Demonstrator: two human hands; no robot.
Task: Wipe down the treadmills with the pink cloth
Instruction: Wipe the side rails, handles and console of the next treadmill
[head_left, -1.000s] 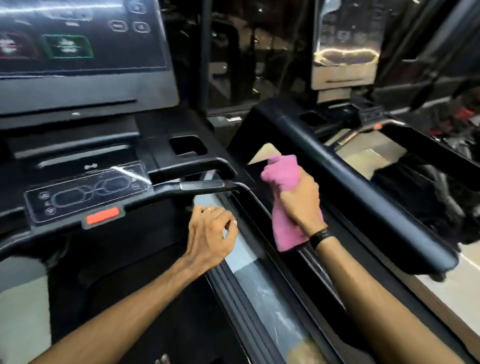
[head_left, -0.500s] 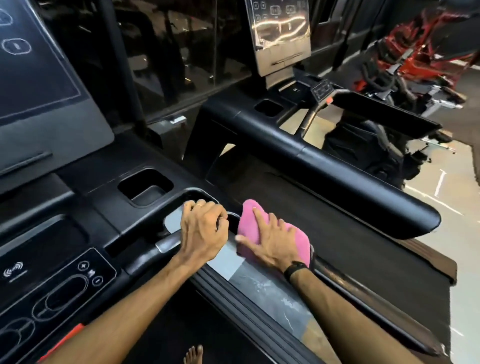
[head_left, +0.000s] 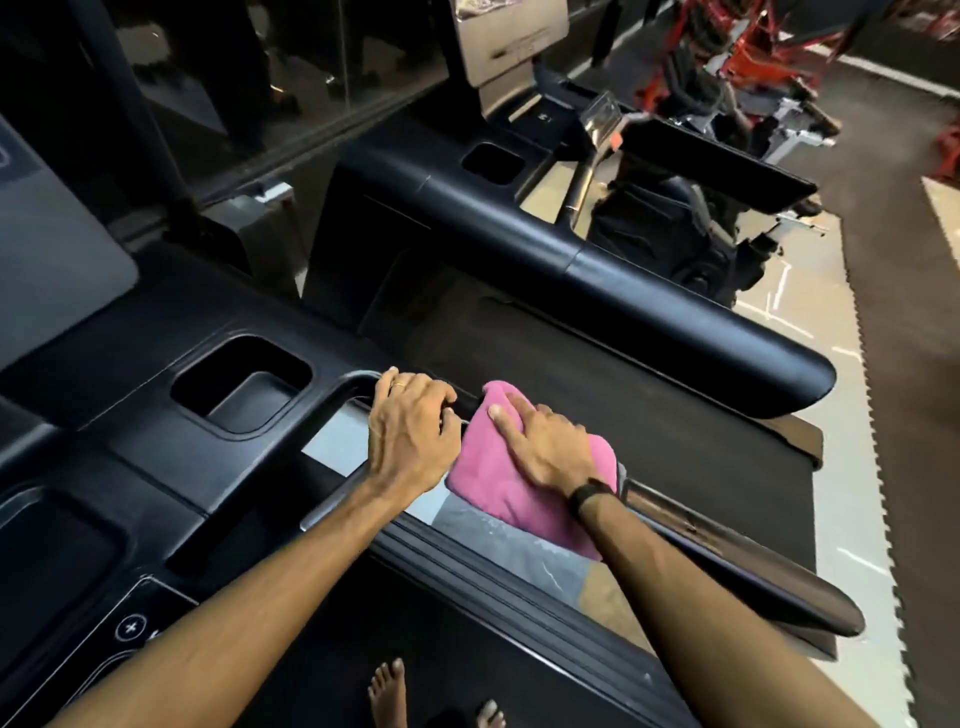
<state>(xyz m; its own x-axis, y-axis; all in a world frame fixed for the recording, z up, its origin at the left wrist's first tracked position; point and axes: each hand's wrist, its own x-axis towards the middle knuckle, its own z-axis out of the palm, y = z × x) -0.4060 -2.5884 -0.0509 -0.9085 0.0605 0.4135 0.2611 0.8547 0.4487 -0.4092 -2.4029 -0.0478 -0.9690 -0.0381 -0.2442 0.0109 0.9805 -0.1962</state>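
Fingers of the right hand (head_left: 545, 447) lie flat, pressing the pink cloth (head_left: 514, 483) onto the glossy black handrail (head_left: 727, 545) of the near treadmill (head_left: 156, 415). Soft and folded, the cloth's long axis follows the rail. Just beside it, the left hand (head_left: 410, 431) curls round the rail's rounded bend

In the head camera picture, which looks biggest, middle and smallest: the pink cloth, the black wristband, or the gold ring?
1. Pink cloth, biggest by far.
2. Black wristband on the right wrist.
3. Gold ring on the left hand, smallest.
All lie about equally near, so the order is safe.
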